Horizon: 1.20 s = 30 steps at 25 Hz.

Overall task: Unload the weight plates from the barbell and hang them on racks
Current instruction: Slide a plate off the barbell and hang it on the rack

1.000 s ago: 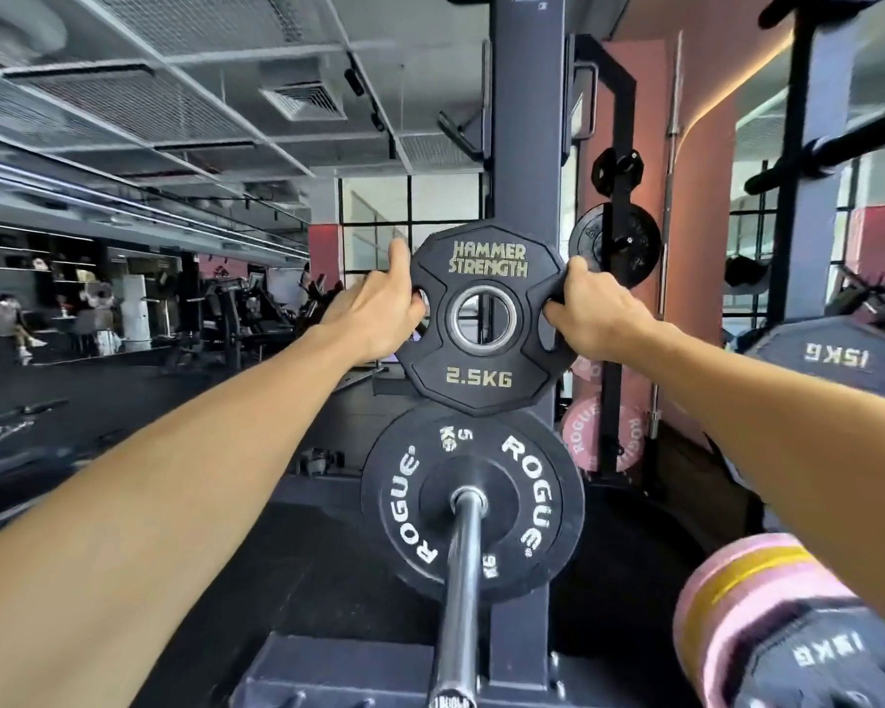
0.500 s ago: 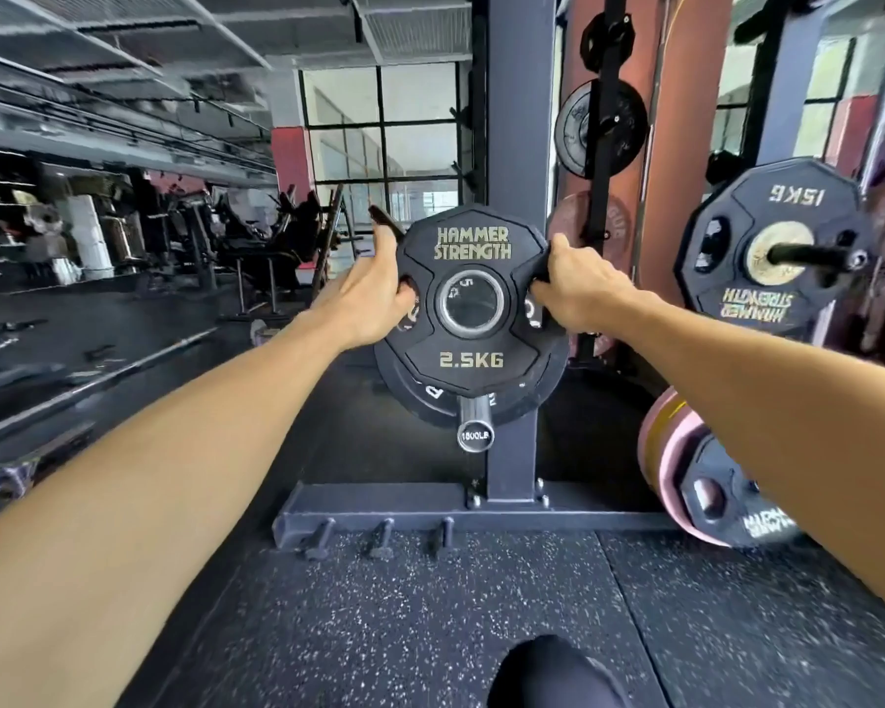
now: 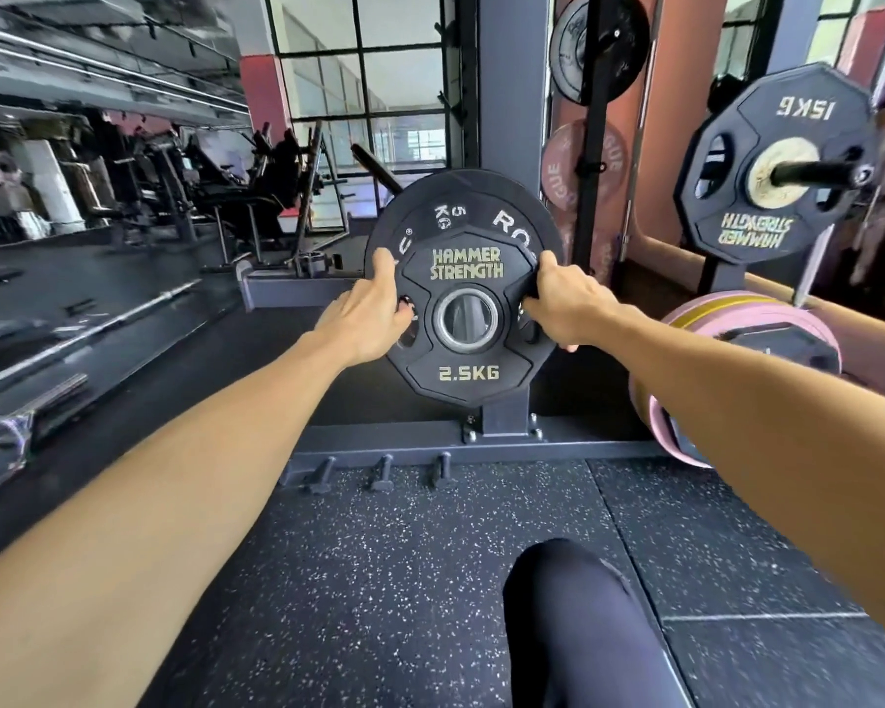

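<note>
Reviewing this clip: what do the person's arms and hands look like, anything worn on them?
Both arms are bare along their whole visible length, with no sleeves. The left hand and right hand wear no gloves, and no watch, wristband or ring is visible. No markings show.

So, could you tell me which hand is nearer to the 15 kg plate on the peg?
Right. The right hand grips the 2.5 kg plate on the side toward the 15 kg plate; the left hand grips its far side.

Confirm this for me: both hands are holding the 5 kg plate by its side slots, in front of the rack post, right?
Not quite. The head view shows the left hand and right hand holding the 2.5 kg plate by its side slots, in front of the rack post. The 5 kg plate sits behind it.
</note>
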### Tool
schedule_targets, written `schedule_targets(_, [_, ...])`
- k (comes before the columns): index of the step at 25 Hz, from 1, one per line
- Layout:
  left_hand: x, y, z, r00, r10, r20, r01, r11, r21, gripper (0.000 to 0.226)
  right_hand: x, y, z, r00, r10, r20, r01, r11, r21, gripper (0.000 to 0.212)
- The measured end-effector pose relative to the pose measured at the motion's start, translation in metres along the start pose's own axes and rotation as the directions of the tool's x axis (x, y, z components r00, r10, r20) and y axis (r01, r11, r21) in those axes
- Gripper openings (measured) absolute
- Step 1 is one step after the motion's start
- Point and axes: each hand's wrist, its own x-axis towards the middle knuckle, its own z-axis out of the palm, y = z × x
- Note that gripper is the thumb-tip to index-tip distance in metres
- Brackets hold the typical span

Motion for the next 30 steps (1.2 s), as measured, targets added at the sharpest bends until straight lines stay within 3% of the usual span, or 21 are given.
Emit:
schedule_targets(14, [0.002, -0.016, 0.059, 0.993, 0.02, 0.116, -0.014, 0.999, -0.048, 0.028, 0.004, 0.025, 0.051, 0.997, 0.034, 0.066, -0.035, 0.999, 0.009, 0.026])
schedule_targets(23, [0.015, -0.022, 0.075, 0.991, 0.019, 0.131, -0.015, 0.999, -0.035, 0.034, 0.013, 0.031, 0.066, 0.997, 0.034, 0.075, -0.036, 0.999, 0.038, 0.025])
schedule_targets(30, [0.015, -0.026, 0.091, 1.0, 0.015, 0.008, -0.015, 1.0, -0.019, 0.03, 0.011, 0.035, 0.076, 1.0, 0.006, -0.011, -0.005, 0.998, 0.065, 0.025])
